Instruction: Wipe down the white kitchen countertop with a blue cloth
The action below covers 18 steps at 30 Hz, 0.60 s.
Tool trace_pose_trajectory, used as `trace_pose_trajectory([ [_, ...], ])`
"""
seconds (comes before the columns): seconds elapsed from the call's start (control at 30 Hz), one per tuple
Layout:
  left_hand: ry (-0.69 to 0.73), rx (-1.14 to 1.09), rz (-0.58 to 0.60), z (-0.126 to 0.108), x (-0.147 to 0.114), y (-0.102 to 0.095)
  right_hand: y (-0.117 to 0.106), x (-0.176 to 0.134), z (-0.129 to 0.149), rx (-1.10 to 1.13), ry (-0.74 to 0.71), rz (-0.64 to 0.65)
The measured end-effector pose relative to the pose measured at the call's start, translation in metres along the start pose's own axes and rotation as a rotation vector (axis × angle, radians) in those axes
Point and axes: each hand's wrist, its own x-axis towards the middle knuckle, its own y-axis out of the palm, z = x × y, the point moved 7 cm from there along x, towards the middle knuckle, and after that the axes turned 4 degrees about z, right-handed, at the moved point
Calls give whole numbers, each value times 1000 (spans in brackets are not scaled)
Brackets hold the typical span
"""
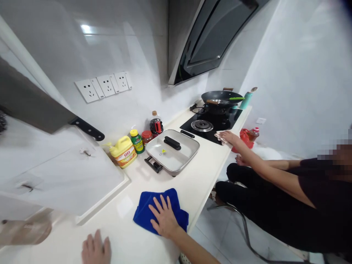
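Note:
My right hand (pixel 163 219) lies flat with spread fingers on a blue cloth (pixel 145 211), pressing it against the white countertop (pixel 137 249). The cloth is spread out and slightly creased, partly covered by my palm. At the bottom edge of the view, my left hand (pixel 96 249) rests palm down on the bare counter, fingers extended and holding nothing. Beyond the cloth stands a rectangular electric pan (pixel 148 147) with a glass lid (pixel 178 161), a black lid handle and black side grips.
Along the wall stand a yellow detergent jug (pixel 123 152), a green bottle (pixel 137 142) and a red-lidded jar (pixel 146 137). A seated person's hand (pixel 229 136) holds a pale cloth (pixel 219 137) by the black cooktop (pixel 187 123). A wok (pixel 207 97) sits farther back; a cleaver (pixel 55 113) hangs left.

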Motion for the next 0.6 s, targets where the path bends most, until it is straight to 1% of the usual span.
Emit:
trace_pose_trajectory([
  [0.03, -42, 28, -6, 11, -2, -1, -1, -8, -5, -17, -18, 0],
  [0.1, -69, 61, -17, 18, -7, -2, -8, -29, -22, -63, -25, -27],
  [0.2, -21, 92, -40, 8, -14, -3, -24, -58, -55, -164, 25, -97],
  [0.27, -11, 95, -55, 4, -16, -3, -33, -67, -81, -240, 60, -142],
  [0.37, -16, 87, -55, 5, -17, -2, -46, -68, -126, -338, 96, -221],
  [0.47, -27, 86, -67, 10, -17, 0, -60, -60, -177, -396, 163, -313],
  [0.53, -28, 88, -66, 13, -16, 1, -73, -54, -209, -409, 274, -405],
  [0.6, -31, 95, -54, 13, -16, 1, -85, -50, -231, -406, 406, -512],
])
